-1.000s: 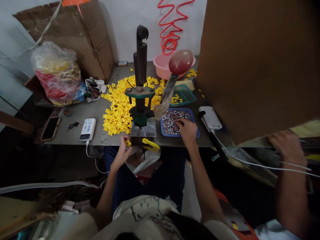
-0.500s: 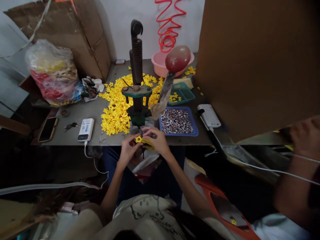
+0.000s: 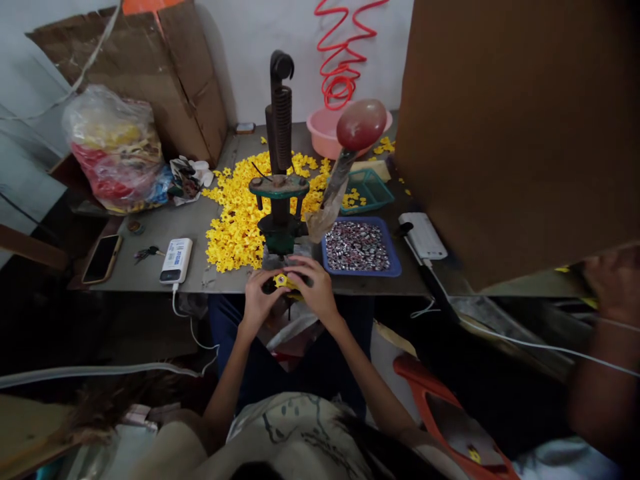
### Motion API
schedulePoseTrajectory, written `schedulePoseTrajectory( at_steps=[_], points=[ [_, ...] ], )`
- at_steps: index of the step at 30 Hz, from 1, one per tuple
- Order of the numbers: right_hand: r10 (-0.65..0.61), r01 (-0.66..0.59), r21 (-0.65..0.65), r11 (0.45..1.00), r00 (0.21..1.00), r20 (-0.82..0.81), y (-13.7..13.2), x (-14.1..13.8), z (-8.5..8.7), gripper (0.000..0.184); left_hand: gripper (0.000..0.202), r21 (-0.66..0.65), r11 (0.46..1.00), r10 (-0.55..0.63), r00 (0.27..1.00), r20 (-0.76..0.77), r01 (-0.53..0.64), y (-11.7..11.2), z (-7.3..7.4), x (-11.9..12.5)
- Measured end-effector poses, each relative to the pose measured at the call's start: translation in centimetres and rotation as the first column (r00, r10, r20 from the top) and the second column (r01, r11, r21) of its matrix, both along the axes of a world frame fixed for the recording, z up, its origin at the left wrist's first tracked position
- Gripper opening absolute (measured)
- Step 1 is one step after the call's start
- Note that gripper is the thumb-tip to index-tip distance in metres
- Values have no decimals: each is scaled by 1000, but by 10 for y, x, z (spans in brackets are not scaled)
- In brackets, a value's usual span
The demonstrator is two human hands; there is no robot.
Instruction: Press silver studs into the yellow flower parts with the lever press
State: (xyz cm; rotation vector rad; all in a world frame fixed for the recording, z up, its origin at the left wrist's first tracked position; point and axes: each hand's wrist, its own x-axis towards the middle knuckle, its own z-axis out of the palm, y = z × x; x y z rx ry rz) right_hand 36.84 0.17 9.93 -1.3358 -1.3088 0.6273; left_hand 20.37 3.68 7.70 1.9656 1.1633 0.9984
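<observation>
Between my two hands, just in front of the hand press, is a yellow star-shaped plastic piece (image 3: 281,281) with a shiny round centre. My left hand (image 3: 260,293) pinches it from the left. Fingers curled, my right hand (image 3: 316,288) grips it from the right side, and more yellow shows beneath that hand. Directly beyond my fingertips stands the dark green hand press (image 3: 279,240), its red-knobbed lever (image 3: 361,125) leaning to the right. Loose yellow pieces (image 3: 235,233) are heaped behind and left of the press. A blue tray (image 3: 397,267) of small shiny metal parts sits to its right.
A teal basket (image 3: 385,193) and a pink basin (image 3: 320,137) stand behind the tray. Leftward lie a power bank (image 3: 176,260), keys (image 3: 147,253) and a phone (image 3: 103,259). A large cardboard sheet (image 3: 500,133) blocks the right side; another person's arm (image 3: 613,300) shows beyond it.
The yellow piece's centre was dark and now looks shiny. Both hands stay close together before the press. The whole view has shifted slightly.
</observation>
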Motion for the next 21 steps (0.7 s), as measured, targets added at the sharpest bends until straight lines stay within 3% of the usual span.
schedulePoseTrajectory(
  at_steps=[4,6,8,10,13,15,17,20,21],
  points=[
    [-268,273,23,962,955,-128,12,39,16,35,28,100,990,108,990,-87,-99,14,-6,-4],
    [-388,406,71,911,902,-188,24,60,39,44,31,107,986,142,983,-117,-130,25,-14,-2],
    [-386,430,150,890,887,-253,36,73,74,50,32,121,981,165,977,-133,-149,35,-22,4],
    [-254,347,233,908,901,-351,47,76,117,48,31,138,974,199,970,-142,-180,44,-29,11],
    [105,85,381,921,885,-453,60,64,182,43,28,140,960,264,949,-171,-242,51,-36,20],
    [312,-86,489,868,862,-401,64,49,207,36,28,138,956,283,940,-192,-260,52,-39,23],
    [374,-104,589,801,856,-357,58,32,209,28,29,138,956,283,936,-207,-258,51,-40,23],
    [302,21,709,705,896,-326,24,10,179,30,29,116,956,289,931,-223,-269,50,-40,23],
    [300,-10,742,670,918,-258,8,5,166,32,28,105,957,287,931,-226,-270,50,-39,24]
  ],
)
